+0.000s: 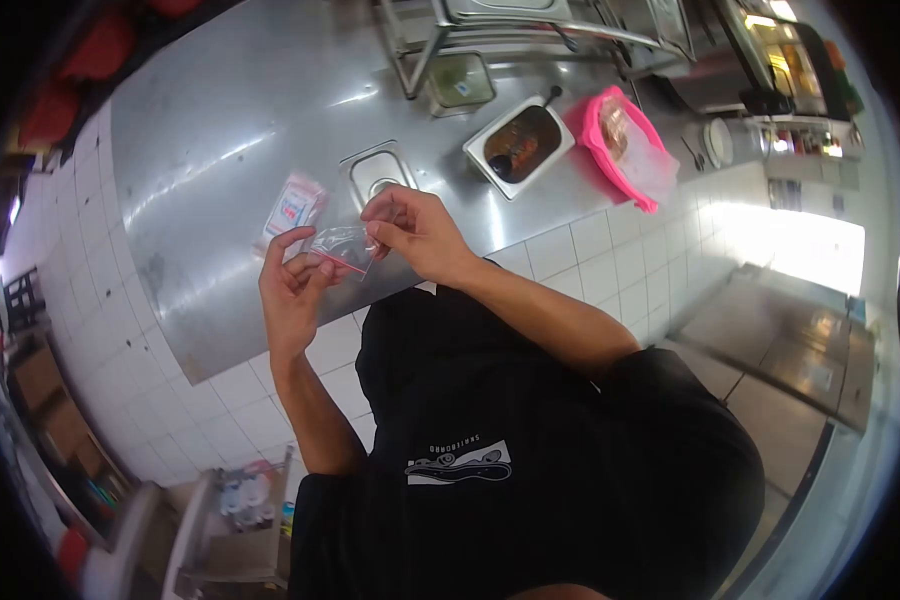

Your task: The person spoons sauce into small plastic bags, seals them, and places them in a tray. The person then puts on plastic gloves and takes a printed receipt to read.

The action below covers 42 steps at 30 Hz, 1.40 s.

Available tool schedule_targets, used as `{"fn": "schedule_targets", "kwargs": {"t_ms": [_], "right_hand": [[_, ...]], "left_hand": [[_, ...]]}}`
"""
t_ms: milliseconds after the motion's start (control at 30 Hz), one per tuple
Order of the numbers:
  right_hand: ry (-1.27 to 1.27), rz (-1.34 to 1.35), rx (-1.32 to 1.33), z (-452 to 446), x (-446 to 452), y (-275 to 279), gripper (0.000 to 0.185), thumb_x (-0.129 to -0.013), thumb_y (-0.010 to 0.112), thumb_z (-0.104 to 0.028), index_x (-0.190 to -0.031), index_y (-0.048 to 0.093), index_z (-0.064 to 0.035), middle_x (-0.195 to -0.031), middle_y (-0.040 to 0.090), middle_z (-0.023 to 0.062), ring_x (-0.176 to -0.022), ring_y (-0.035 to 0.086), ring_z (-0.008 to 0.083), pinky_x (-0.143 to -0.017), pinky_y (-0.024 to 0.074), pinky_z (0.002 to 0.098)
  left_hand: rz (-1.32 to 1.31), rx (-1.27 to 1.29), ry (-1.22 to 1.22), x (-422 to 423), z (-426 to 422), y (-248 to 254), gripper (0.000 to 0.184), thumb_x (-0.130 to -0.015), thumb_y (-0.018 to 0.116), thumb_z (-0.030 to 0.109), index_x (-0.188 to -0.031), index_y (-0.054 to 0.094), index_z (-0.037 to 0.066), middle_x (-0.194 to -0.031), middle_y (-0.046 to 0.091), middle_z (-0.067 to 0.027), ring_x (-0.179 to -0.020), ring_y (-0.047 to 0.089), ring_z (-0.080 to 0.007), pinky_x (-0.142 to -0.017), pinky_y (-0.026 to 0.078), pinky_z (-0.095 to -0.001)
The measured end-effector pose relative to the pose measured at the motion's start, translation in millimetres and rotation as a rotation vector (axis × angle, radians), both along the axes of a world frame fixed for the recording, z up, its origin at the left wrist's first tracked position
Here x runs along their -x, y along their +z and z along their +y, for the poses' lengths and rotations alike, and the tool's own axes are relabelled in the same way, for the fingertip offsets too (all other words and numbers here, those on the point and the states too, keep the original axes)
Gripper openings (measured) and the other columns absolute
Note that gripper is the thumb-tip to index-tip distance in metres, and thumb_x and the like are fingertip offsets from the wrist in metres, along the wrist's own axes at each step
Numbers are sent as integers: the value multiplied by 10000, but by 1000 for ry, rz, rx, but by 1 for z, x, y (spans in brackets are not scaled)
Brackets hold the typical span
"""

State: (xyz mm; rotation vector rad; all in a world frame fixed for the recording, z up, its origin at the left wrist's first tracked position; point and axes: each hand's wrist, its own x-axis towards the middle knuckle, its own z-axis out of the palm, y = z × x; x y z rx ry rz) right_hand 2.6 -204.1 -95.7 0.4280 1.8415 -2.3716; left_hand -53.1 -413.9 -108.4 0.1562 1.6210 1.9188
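Between the fingers of both hands, a small clear bag [338, 240] is held above the near part of a steel table [220, 300]. Its red edge strip is pinched by the left hand [295, 285], with thumb and fingertips brought together and the index finger raised. The bag's other end is pinched by the right hand [408, 235], its fingers curled.

Nothing can be made out inside the bag, so it is judged to be unfilled. Its handling is judged to be unfinished, since it is gripped at both ends; whether its mouth has been parted cannot be told. A pack [292, 210] of what seem to be similar bags is laid just beyond the left hand. A steel lid [378, 168] is set flat just past the right hand, and off to its right a tub [482, 165] of reddish-brown food is left uncovered, with a black utensil [553, 95] propped at its far rim. Beside it, clear plastic [652, 168] is held in a pink basket [594, 130].

Blue and red print is shown on the pack, too small to be read. "SKATEBOARD" can be read, upside down, above a graphic on the black shirt [560, 440]. No brand can be made out elsewhere.
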Motion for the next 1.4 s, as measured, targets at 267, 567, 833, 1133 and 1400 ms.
{"fn": "schedule_targets", "kwargs": {"t_ms": [267,567,833,1133,1400], "right_hand": [[1,-30,-473,38,-34,25,309,-879,788,-230,-963,609,7,-753,620,49,-708,592,150,-667,479,344],[101,-35,-181,92,-81,16,205,-951,689,-181,-992,644,15,-803,678,85,-729,671,154,-674,536,305],[106,-72,-243,151,-115,26,202,-954,586,-154,-952,662,33,-811,711,163,-756,738,277,-701,574,376],[-239,243,-801,224,-153,20,173,-968,567,-165,-892,582,-10,-764,635,196,-758,626,432,-669,478,514],[-293,323,-1105,278,-186,-17,180,-923,599,-138,-812,549,-5,-675,615,178,-647,636,380,-586,505,468]], "left_hand": [[103,54,-158,3,74,19,432,-899,678,-52,-1271,478,42,-775,653,-27,-732,638,-101,-715,521,-249],[103,-8,-511,-10,149,32,442,-890,693,-39,-1267,484,54,-791,649,-23,-735,617,-88,-729,482,-240],[302,129,-625,-37,209,45,444,-904,671,-28,-1291,466,40,-806,625,-8,-762,590,-70,-739,457,-233],[1149,574,-319,-115,320,54,99,-981,586,112,-937,562,26,-737,589,-171,-668,594,-370,-609,453,-464],[1149,758,-353,-158,387,50,132,-933,557,60,-828,559,-20,-719,599,-206,-701,608,-410,-629,463,-501]]}}
